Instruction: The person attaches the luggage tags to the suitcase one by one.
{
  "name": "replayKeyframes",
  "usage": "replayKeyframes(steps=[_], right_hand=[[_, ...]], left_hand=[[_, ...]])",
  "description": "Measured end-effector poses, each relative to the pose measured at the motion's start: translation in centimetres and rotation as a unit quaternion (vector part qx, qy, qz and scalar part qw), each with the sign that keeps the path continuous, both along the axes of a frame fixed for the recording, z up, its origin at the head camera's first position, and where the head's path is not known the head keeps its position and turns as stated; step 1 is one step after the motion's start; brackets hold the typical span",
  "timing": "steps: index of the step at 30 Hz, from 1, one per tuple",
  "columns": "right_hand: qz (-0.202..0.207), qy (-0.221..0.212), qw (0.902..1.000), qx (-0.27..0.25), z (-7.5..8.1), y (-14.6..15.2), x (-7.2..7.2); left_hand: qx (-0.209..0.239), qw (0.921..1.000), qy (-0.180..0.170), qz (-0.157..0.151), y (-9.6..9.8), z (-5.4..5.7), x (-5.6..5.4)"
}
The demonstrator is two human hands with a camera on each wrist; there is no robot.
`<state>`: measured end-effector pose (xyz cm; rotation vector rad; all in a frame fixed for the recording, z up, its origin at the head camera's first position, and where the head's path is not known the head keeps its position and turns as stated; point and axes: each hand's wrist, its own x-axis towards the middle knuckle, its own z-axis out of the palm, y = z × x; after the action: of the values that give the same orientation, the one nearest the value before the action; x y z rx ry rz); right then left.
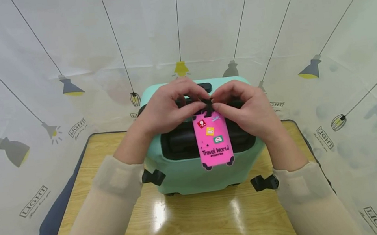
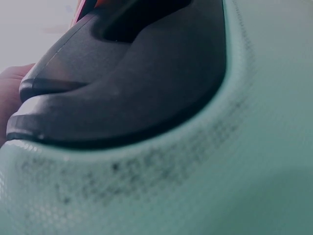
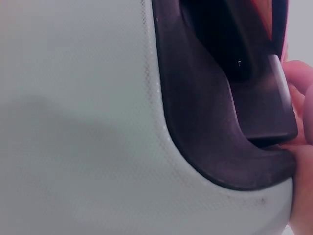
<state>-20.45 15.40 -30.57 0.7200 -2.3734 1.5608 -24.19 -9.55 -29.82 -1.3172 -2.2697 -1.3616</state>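
Observation:
A mint green suitcase [image 1: 203, 177] stands upright, its black handle panel [image 1: 178, 144] facing me. Against that panel hangs a pink luggage tag [image 1: 214, 146] printed "Travel World", with small stickers and black corners. From its top runs a black strap [image 1: 209, 109]. My left hand [image 1: 169, 106] pinches the strap from the left between thumb and fingers. From the right, my right hand [image 1: 249, 107] pinches it too, fingertips meeting the left ones. Both wrist views mostly show the suitcase shell [image 2: 274, 122] and black trim [image 3: 195, 107], with only the edge of each hand.
Under the suitcase is a glossy wooden table [image 1: 189, 228]. A pale cloth backdrop [image 1: 148, 27] printed with hanging lamps surrounds it at the back and sides. Black wrist mounts [image 1: 154, 176] stick out from both sleeves near the suitcase's front.

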Motion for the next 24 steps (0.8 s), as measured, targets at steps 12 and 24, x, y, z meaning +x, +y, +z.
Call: replayKeyframes(steps=[12,24], right_hand=[[-0.017,0.004,0.9996,0.023,0.07,-0.07,0.07],[-0.025,0.011,0.9994,0.022,0.08,-0.26,0.16]], left_hand=[[-0.004,1.0000,0.004,0.006,0.14,0.00,0.03],[-0.004,0.9999,-0.008,0.011,0.12,0.06,0.17]])
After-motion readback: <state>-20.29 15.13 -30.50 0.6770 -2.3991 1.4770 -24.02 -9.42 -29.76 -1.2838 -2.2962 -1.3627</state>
